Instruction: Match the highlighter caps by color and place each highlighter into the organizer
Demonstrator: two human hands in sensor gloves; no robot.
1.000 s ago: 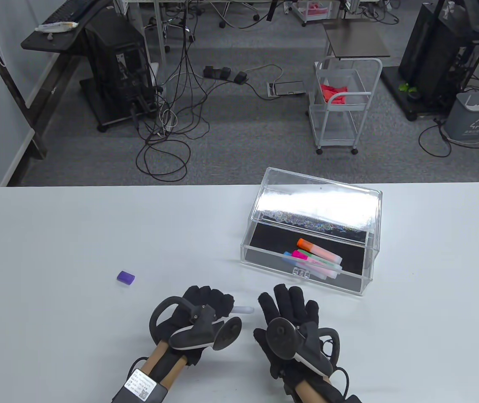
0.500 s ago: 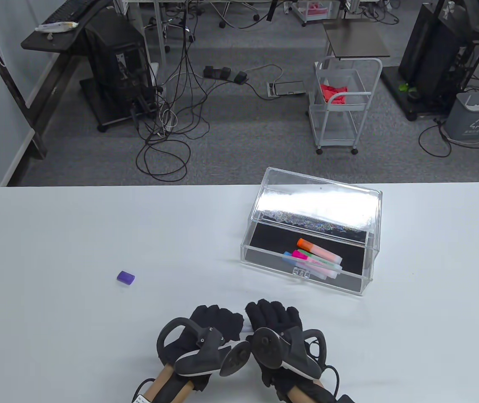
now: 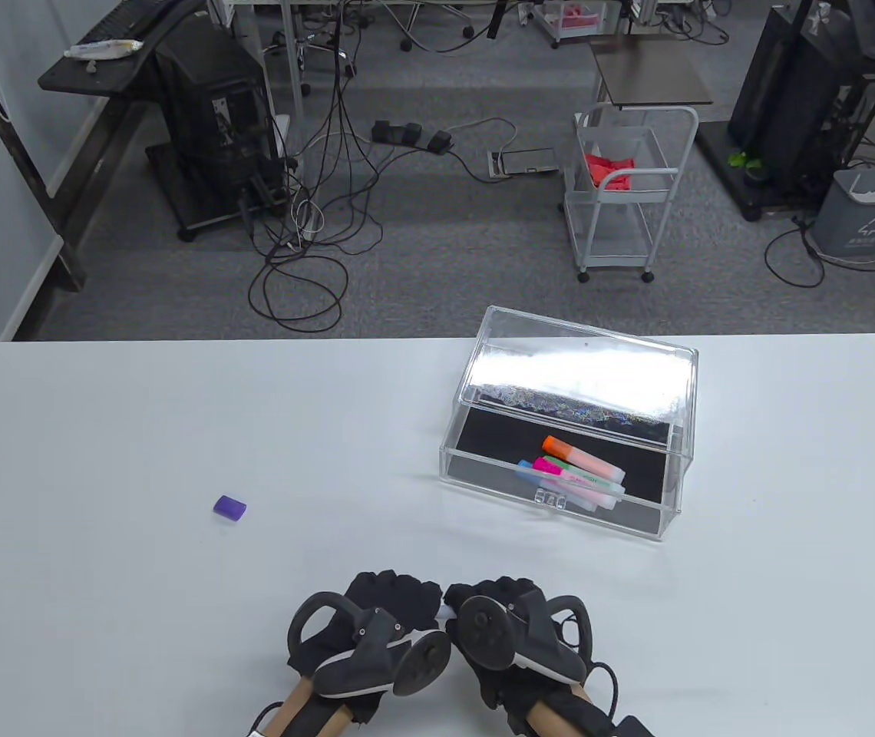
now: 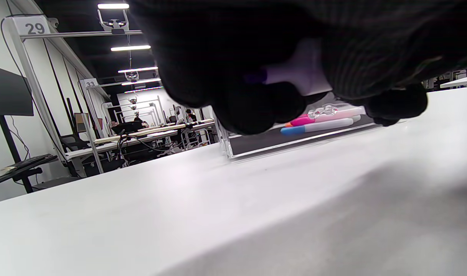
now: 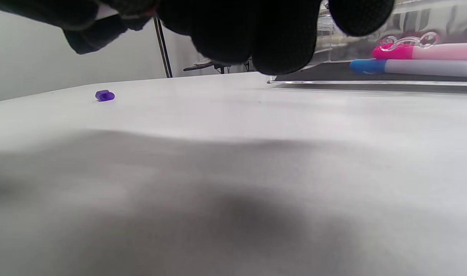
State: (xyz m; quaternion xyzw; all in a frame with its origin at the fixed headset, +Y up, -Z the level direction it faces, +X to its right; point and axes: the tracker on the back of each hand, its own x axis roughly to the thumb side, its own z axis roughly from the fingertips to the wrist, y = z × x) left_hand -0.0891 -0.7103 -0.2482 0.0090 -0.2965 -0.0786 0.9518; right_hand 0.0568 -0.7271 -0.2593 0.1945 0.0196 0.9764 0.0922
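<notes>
My left hand (image 3: 395, 600) and right hand (image 3: 495, 603) are pressed together at the near edge of the table, fingers curled. Between them they grip an uncapped pale purple highlighter (image 3: 447, 612), almost wholly hidden in the table view. The left wrist view shows its lilac body (image 4: 294, 69) and dark purple tip between the gloved fingers (image 4: 252, 111). Its purple cap (image 3: 229, 507) lies alone on the table, well left of the hands, and is also visible in the right wrist view (image 5: 104, 95). The clear organizer (image 3: 449, 461) stands open at the right with several capped highlighters (image 3: 579, 472) inside.
The organizer's clear lid (image 3: 583, 368) stands tilted up at its far side. The white table (image 3: 138, 430) reaches to its far edge, with office floor, cables and a white cart (image 3: 622, 192) beyond. In the right wrist view a pink highlighter (image 5: 429, 51) and a blue highlighter (image 5: 410, 67) show through the organizer's front wall.
Both hands drew back toward the near edge and closed together. The right hand's fingers, straight a second ago, curled onto the highlighter end that stuck out of the left hand.
</notes>
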